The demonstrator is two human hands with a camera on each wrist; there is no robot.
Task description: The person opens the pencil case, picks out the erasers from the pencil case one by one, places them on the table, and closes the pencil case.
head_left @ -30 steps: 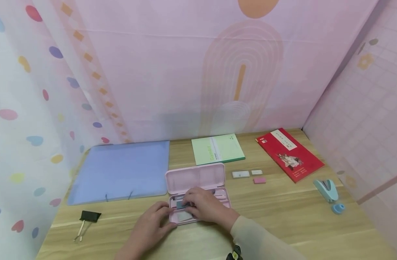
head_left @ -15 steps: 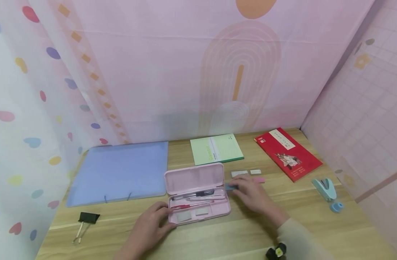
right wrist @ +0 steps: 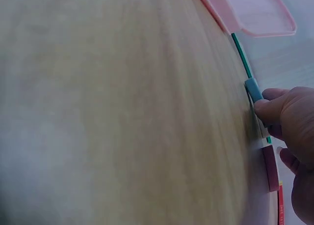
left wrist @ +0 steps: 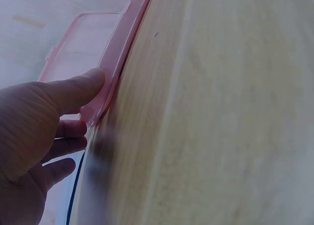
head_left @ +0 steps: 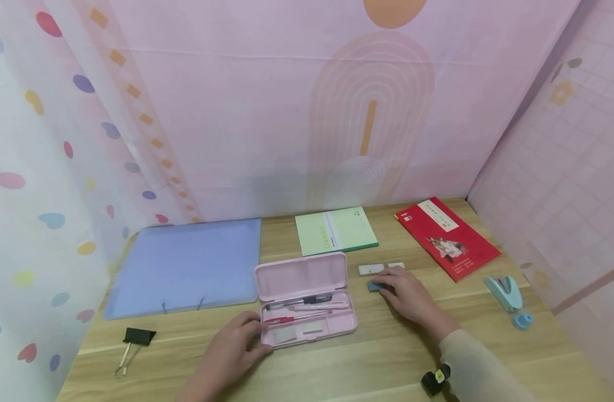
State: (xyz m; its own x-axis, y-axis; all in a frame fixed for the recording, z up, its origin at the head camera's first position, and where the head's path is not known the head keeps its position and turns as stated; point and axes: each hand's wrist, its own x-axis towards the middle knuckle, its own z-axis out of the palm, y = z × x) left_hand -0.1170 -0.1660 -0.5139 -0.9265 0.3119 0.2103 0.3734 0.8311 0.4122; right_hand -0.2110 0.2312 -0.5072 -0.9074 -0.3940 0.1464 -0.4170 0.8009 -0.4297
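Note:
My left hand [head_left: 233, 349] holds the left end of an open pink pencil case [head_left: 301, 276], thumb at its front wall. Inside lie a black pen [head_left: 314, 299], a red pen [head_left: 286, 319], a pale pink pen [head_left: 319, 306] and two whitish blocks, one a pale block [head_left: 285, 334]. To the right of the case, my right hand [head_left: 412, 301] pinches a blue eraser [head_left: 375, 286] between thumb and fingers, at the tabletop. Just beyond it lies a white eraser [head_left: 371, 269]. A pink eraser [right wrist: 271, 168] shows in the right wrist view; the hand hides it in the head view.
A blue folder [head_left: 186, 268] lies at the left, with a black binder clip [head_left: 139, 336] in front of it. Behind the case is a green notebook [head_left: 337, 230]. To the right are a red book [head_left: 447, 240], a teal stapler [head_left: 505, 293] and a small blue ring-shaped piece [head_left: 522, 321].
My right hand has lifted the blue eraser out of the pencil case and carried it right, down beside the white and pink erasers. My left hand has stayed on the case.

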